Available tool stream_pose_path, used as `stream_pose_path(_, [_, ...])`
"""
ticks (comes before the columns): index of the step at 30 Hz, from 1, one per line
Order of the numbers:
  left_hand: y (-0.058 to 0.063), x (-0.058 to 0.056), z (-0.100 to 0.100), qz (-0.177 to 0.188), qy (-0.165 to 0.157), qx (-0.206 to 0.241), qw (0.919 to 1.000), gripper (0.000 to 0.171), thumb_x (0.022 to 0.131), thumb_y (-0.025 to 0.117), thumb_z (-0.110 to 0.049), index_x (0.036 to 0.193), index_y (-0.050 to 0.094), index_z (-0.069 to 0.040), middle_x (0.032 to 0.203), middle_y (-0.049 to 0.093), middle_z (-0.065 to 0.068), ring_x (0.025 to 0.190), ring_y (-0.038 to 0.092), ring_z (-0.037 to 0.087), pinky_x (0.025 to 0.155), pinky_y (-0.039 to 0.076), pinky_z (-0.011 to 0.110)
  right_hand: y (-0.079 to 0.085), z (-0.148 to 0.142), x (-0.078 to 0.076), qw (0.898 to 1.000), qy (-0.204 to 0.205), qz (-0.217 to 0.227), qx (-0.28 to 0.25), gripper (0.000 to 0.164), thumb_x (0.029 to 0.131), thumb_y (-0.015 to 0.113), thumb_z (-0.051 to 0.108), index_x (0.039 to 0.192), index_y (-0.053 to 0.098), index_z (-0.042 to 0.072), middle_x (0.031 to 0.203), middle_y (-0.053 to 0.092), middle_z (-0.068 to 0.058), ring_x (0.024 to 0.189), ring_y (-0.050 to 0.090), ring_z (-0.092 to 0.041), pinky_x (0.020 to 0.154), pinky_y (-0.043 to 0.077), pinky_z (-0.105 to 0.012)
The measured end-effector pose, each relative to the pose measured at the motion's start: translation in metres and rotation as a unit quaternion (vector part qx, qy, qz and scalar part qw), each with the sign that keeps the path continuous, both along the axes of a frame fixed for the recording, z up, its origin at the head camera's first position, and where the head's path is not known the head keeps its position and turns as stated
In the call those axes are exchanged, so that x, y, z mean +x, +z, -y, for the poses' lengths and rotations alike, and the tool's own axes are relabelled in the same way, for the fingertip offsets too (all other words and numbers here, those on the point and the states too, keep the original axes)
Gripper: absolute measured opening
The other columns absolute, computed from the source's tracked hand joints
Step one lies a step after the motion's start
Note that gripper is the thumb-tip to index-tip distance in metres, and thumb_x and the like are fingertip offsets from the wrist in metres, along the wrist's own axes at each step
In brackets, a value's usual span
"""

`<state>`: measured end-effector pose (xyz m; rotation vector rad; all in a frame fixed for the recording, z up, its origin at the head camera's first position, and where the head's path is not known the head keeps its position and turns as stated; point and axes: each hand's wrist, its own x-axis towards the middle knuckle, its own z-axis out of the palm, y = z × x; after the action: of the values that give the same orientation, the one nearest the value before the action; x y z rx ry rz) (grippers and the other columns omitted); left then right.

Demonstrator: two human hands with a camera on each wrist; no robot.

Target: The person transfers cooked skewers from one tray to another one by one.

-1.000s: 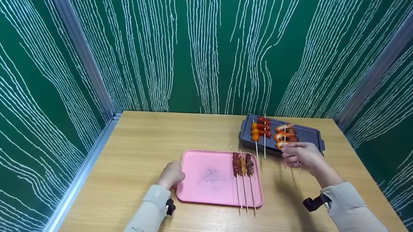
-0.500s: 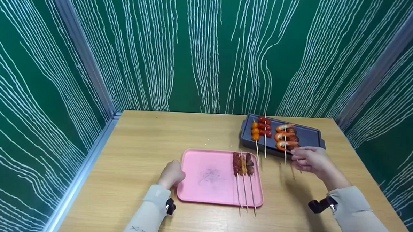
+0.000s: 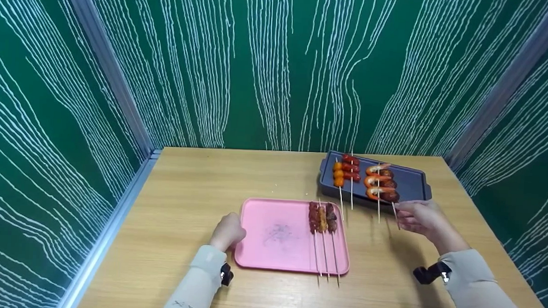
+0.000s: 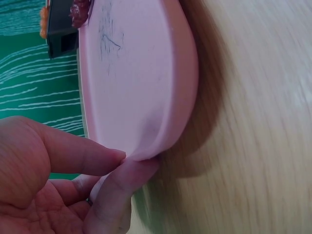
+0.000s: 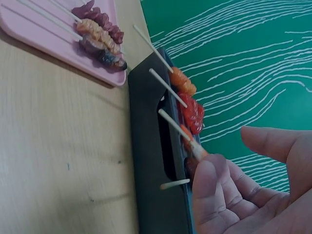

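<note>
In the left wrist view, my left hand (image 4: 63, 180) pinches the rim of the pink tray (image 4: 131, 83) between thumb and forefinger. Three meat skewers (image 3: 322, 221) lie side by side at that tray's right, sticks jutting past its front edge. My right hand (image 3: 421, 220) is at the front of the dark grill pan (image 3: 411, 184), its fingers beside the stick of a skewer of brown balls (image 3: 389, 195). The right wrist view has its thumb (image 5: 265, 141) well apart from the other fingers. Left of those balls lies a shrimp skewer (image 3: 377, 180), partly covering them.
Further left in the pan lie a skewer of orange balls (image 3: 338, 175) and one of red pieces (image 3: 351, 168), sticks overhanging the front. Both tray and pan stand on a wooden table (image 3: 199, 178). Green walls (image 3: 268, 70) with white lines rise behind and beside it.
My right hand has moved right and slightly down, from in front of the shrimp skewer to the stick of the brown-ball skewer. The left hand and tray have stayed put.
</note>
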<state>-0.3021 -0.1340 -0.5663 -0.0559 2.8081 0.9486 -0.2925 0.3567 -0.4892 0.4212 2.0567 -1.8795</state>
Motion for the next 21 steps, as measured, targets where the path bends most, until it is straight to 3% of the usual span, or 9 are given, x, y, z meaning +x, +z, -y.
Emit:
stream_pose_path(11, [-0.001,0.0,0.001,0.004,-0.003,0.011,0.9999,0.016,0.078,0.052,0.005,0.069,0.052,-0.007,0.063,0.051,0.005,0.052,0.052,0.017,0.043,0.041,0.026,-0.011,-0.006,-0.001,0.999,-0.023,0.027,-0.002,0.028,0.095,0.061,0.017,0.111,0.043,0.003,0.073,0.062,0.003,0.066,0.064,-0.01,0.07,0.058,-0.03])
stream_pose_path(16, [-0.001,-0.001,0.0,0.016,0.002,0.007,0.9998,0.014,0.079,0.051,0.006,0.071,0.055,-0.005,0.065,0.055,0.008,0.05,0.054,0.017,0.039,0.041,0.025,-0.016,-0.007,-0.003,0.999,-0.016,0.035,0.007,0.026,0.096,0.058,0.02,0.11,0.04,0.005,0.07,0.062,0.005,0.063,0.062,-0.008,0.07,0.057,-0.03])
stream_pose_path(21, [-0.001,-0.002,-0.001,0.015,0.003,-0.001,0.9999,0.015,0.079,0.051,0.005,0.07,0.055,-0.006,0.065,0.056,0.008,0.05,0.054,0.017,0.039,0.041,0.025,-0.021,-0.005,-0.006,0.999,-0.007,0.044,0.004,0.022,0.099,0.053,0.02,0.111,0.042,0.004,0.077,0.061,0.002,0.065,0.062,-0.009,0.07,0.056,-0.031])
